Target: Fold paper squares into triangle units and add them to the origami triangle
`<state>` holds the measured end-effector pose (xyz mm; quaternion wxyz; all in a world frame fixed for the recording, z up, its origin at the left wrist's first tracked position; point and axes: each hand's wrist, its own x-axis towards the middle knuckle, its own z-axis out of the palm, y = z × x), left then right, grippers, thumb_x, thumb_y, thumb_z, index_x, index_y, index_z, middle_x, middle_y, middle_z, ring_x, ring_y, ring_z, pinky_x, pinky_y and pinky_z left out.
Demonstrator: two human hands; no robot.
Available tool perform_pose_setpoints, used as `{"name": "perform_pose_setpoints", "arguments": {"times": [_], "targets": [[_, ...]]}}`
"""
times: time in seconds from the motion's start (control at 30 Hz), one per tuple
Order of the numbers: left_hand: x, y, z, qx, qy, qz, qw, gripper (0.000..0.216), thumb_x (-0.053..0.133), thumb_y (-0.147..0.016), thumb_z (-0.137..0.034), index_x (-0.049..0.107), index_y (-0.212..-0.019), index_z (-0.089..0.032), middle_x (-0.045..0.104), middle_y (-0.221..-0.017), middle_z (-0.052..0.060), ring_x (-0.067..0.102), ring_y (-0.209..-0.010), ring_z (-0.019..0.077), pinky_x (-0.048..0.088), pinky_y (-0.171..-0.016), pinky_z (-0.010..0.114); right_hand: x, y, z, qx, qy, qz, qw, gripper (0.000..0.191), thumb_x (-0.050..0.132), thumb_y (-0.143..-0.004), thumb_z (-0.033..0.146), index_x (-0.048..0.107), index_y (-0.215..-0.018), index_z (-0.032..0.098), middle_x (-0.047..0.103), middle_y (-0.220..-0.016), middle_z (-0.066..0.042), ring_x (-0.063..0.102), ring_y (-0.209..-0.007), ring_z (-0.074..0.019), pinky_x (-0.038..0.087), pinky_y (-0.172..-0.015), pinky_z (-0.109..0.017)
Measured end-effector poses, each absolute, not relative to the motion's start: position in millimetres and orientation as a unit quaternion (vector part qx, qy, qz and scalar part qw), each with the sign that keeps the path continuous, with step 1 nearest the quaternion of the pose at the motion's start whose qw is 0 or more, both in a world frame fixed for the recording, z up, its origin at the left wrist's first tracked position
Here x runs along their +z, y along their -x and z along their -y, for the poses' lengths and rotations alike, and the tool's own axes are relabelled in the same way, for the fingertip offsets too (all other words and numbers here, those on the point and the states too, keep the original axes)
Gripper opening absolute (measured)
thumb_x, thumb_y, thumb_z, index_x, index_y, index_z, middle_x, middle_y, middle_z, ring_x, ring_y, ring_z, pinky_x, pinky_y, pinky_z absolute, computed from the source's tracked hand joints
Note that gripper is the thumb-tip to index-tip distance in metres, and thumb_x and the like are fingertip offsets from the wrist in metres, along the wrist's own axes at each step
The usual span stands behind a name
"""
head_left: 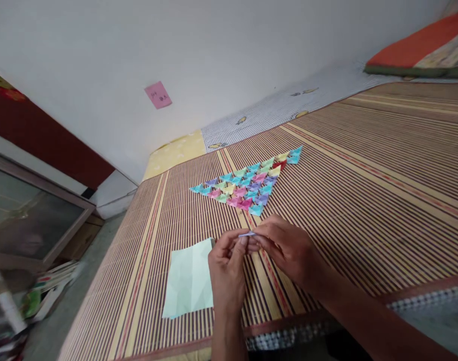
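Note:
Between the fingertips of both hands is a small piece of folded lavender paper (247, 234), seen nearly edge-on. My left hand (231, 255) pinches its left side with thumb and fingers. From the right, my right hand (287, 245) grips the other end, its fingers closed. Just beyond the hands, several small folded paper pieces (239, 192) in blue, pink, yellow, green, purple and red lie in rows that form a triangle. Left of my left hand rests a stack of pale green paper sheets (189, 281) with creases; its right edge is partly hidden by that hand.
Everything lies on a striped mat (345, 200) over a bed. A folded orange quilt (409, 47) sits at the far right. On the white wall hangs a pink note (158, 95). Left of the bed stand a glass-fronted cabinet (29, 215) and clutter on the floor (52, 291).

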<state>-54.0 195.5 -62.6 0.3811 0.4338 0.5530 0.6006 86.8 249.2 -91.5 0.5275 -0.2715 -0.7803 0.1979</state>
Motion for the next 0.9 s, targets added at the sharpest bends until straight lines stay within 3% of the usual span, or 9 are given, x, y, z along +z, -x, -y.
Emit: {"name": "perform_pose_setpoints", "arguments": {"times": [0.23, 0.47, 0.9], "targets": [[-68.2, 56.7, -194.1, 0.645, -0.411, -0.536, 0.358, 0.014, 0.076, -0.084, -0.033, 0.074, -0.089, -0.02, 0.075, -0.084, 0.003, 0.07, -0.08, 0.0159, 0.055, -0.075, 0.025, -79.3, -80.9, -239.5, 0.369, 0.295, 0.677, 0.564, 0.005, 0.068, -0.095, 0.019, 0.07, -0.092, 0.023, 0.069, -0.08, 0.001, 0.066, -0.073, -0.0142, 0.05, -0.067, -0.024], [-64.5, 54.2, -194.9, 0.639, -0.42, -0.552, 0.332, 0.013, 0.08, -0.08, -0.031, 0.076, -0.085, -0.019, 0.076, -0.088, 0.004, 0.07, -0.084, 0.0165, 0.055, -0.077, 0.025, -79.1, -79.9, -243.0, 0.366, 0.296, 0.66, 0.586, 0.011, 0.067, -0.095, 0.019, 0.067, -0.084, 0.022, 0.067, -0.088, -0.001, 0.066, -0.086, -0.0162, 0.051, -0.076, -0.026], [-69.3, 55.0, -195.5, 0.666, -0.363, -0.515, 0.399, 0.018, 0.083, -0.078, -0.03, 0.071, -0.079, -0.017, 0.075, -0.078, 0.003, 0.069, -0.074, 0.0129, 0.054, -0.071, 0.022, -73.2, -80.8, -240.6, 0.381, 0.302, 0.663, 0.57, 0.011, 0.068, -0.091, 0.018, 0.066, -0.081, 0.021, 0.068, -0.078, 0.001, 0.065, -0.072, -0.0142, 0.051, -0.066, -0.024]]}}
